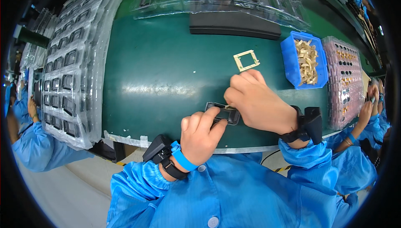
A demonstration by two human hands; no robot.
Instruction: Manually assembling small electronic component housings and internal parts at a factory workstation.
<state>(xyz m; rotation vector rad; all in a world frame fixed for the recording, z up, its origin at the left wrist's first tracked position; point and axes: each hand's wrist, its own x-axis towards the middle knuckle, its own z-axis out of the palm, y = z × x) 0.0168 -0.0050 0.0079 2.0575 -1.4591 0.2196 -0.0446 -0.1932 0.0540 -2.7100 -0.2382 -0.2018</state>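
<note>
A small black rectangular plastic frame lies on the green table close to its front edge. My left hand grips it from the left, fingers bent over its near and far sides. My right hand is closed in a pinch at the frame's upper right, where a thin tan strip shows below the fingertips. The knuckles hide the strip's other end. Just beyond the right hand lies a flat cream-coloured rectangular frame with an open middle.
A blue bin holds many tan strips. Right of it stands a pinkish tray stack with small parts. Clear trays of black frames line the left; another clear tray rests over a black box. Co-workers sit on both sides.
</note>
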